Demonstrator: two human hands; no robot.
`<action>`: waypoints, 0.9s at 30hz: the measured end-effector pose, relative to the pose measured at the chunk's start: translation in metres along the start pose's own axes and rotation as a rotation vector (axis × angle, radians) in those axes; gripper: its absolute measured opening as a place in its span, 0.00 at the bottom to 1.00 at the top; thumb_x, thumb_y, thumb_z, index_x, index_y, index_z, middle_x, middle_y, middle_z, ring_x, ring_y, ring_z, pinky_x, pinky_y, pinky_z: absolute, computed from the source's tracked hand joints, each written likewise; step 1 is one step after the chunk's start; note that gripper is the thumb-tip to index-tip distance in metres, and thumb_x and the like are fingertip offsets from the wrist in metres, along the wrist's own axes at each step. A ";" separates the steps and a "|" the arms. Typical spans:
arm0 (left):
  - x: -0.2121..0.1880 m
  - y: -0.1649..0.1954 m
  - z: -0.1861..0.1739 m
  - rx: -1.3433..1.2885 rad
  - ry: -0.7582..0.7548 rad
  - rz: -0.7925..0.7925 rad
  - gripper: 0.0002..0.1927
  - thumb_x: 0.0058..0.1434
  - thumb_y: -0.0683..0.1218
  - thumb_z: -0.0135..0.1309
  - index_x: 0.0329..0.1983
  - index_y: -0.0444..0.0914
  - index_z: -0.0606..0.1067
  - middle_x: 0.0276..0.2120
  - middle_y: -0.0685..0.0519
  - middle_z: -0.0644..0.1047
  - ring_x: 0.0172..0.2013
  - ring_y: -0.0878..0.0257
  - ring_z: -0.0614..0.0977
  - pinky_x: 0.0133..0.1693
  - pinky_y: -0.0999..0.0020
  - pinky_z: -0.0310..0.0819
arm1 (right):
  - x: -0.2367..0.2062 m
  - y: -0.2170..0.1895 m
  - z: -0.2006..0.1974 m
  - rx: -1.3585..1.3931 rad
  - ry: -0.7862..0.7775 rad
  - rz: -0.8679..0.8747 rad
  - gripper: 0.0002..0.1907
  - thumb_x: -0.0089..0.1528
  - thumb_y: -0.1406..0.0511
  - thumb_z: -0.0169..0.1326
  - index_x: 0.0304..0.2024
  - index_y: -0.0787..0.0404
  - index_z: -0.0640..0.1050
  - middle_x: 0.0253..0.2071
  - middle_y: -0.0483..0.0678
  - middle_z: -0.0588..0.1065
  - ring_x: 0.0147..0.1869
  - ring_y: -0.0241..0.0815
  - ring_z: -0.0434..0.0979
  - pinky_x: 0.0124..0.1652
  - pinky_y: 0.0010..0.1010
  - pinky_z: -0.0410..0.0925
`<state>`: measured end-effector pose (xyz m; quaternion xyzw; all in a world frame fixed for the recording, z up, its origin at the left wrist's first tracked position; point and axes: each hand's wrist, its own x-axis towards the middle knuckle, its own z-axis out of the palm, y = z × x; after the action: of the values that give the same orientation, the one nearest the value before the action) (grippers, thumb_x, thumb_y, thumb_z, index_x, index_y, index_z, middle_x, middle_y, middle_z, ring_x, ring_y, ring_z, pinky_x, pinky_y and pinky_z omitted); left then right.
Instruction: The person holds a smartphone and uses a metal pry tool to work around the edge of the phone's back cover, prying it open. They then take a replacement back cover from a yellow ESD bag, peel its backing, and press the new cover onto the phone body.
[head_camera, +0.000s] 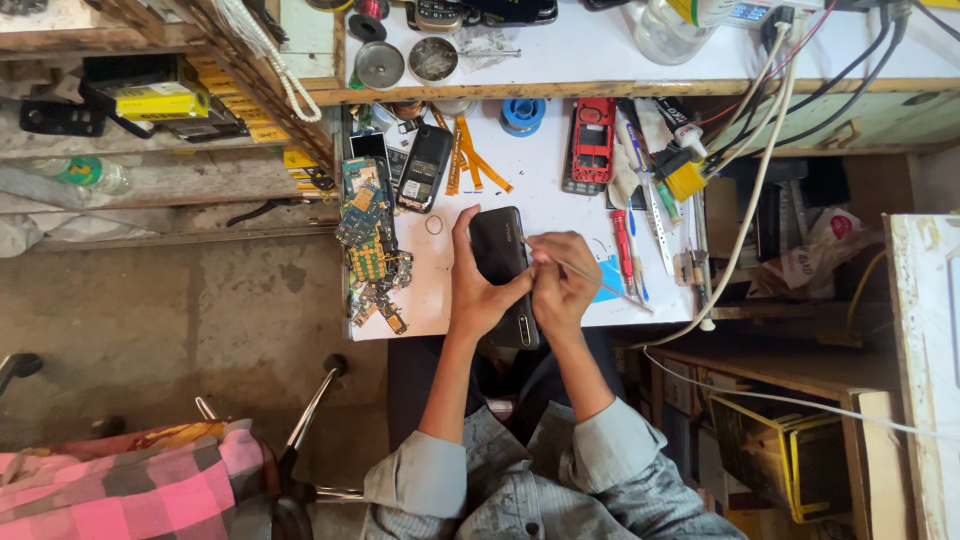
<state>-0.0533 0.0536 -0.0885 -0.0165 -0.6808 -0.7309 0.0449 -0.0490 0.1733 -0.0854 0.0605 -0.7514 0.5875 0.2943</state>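
Observation:
A black smartphone (498, 250) lies back side up on the white worktable (545, 200). My left hand (478, 290) grips its left edge, thumb across the lower part. My right hand (562, 285) rests at the phone's right edge and pinches a thin metal tool (585, 275) whose tip touches the phone near its upper right side. Both sleeves are grey.
A pile of circuit boards (368, 250) sits at the table's left edge. A red phone frame (592, 140), a black keypad phone (425, 168), orange flex strips (468, 160), screwdrivers (625, 255) and white cables (745, 200) crowd the back and right. A pink checked cloth (120, 490) lies at lower left.

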 end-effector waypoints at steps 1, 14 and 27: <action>0.000 0.000 -0.002 0.038 0.004 0.043 0.51 0.48 0.38 0.69 0.73 0.39 0.54 0.51 0.45 0.74 0.51 0.59 0.78 0.56 0.61 0.75 | -0.001 -0.003 0.001 0.018 0.003 -0.027 0.08 0.63 0.78 0.51 0.40 0.68 0.80 0.38 0.53 0.78 0.36 0.41 0.76 0.36 0.28 0.69; 0.000 0.000 -0.011 0.079 -0.046 0.046 0.50 0.48 0.42 0.66 0.74 0.38 0.56 0.55 0.45 0.73 0.54 0.57 0.77 0.58 0.61 0.73 | 0.010 0.003 -0.001 -0.063 -0.070 -0.241 0.15 0.51 0.84 0.53 0.38 0.68 0.79 0.35 0.54 0.77 0.34 0.47 0.77 0.34 0.30 0.71; -0.004 0.015 -0.009 0.087 -0.109 0.090 0.53 0.47 0.42 0.70 0.74 0.38 0.54 0.50 0.46 0.80 0.52 0.57 0.82 0.59 0.61 0.74 | 0.014 0.016 0.001 0.474 0.025 0.433 0.06 0.69 0.75 0.50 0.37 0.71 0.76 0.36 0.50 0.74 0.32 0.37 0.74 0.32 0.28 0.67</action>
<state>-0.0481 0.0435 -0.0745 -0.0849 -0.7120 -0.6958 0.0409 -0.0677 0.1812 -0.0917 -0.0411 -0.5854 0.7959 0.1492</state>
